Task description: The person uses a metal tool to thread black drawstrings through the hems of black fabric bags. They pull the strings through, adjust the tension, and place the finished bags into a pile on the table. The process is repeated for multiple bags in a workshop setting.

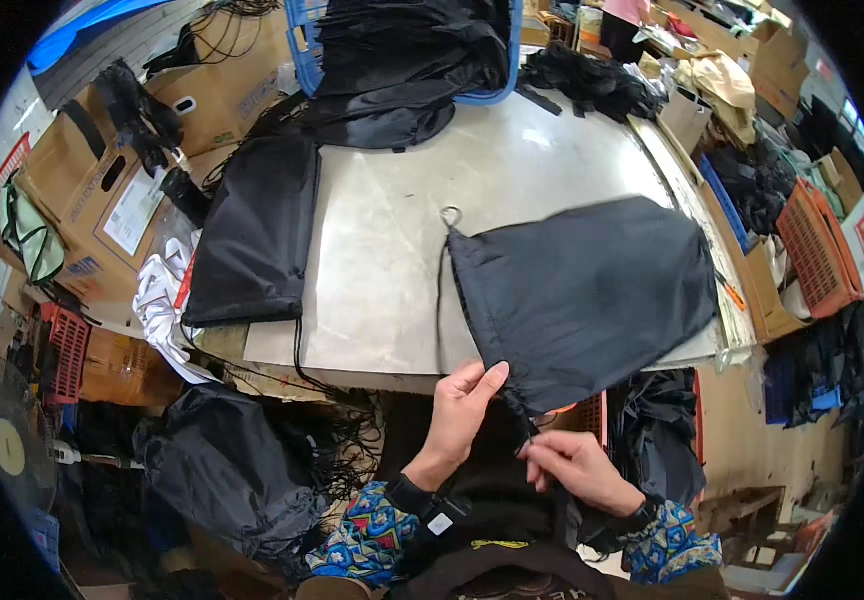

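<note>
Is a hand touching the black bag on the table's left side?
No, the left hand and right hand are both at the other black bag, away from the left bag.

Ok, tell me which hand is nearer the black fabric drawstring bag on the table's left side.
Left. In the picture, the left hand is below and right of that bag, apart from it; the right hand is lower and farther right.
</note>
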`<state>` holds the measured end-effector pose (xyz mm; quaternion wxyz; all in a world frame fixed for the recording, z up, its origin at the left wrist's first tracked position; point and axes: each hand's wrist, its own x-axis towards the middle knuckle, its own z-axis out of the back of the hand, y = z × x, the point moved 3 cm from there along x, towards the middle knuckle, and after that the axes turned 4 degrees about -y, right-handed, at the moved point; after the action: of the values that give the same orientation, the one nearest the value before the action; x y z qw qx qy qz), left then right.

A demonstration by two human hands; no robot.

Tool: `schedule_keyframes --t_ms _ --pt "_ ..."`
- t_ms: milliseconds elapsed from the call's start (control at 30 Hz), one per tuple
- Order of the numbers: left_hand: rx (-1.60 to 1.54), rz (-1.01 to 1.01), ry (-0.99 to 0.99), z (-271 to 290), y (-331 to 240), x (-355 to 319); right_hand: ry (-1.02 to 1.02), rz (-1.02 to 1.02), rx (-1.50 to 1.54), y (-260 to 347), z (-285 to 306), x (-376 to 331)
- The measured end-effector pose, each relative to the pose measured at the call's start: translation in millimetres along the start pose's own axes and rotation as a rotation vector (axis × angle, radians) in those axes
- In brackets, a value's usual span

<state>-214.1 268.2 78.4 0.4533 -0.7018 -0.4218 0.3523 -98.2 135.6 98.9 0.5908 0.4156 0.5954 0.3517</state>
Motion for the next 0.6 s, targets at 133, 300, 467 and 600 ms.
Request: schedule_keyframes --t_ms 133,300,467,600 --pt "-0.099 0.178 0.233 -30 10 -17 -0.251 0.206 -0.152 11 7 12" --pt "0.502 -0.425 0.102 -18 -9 -14 -0.048 0.438 -0.490 78 27 11" --pt "0.673 -0.485 0.167 -9 -16 -27 -0.573 0.942 -0.386 169 67 70" --pt "0.823 -0.586 0.141 32 -25 -28 -0.256 0.667 -0.015 196 46 87"
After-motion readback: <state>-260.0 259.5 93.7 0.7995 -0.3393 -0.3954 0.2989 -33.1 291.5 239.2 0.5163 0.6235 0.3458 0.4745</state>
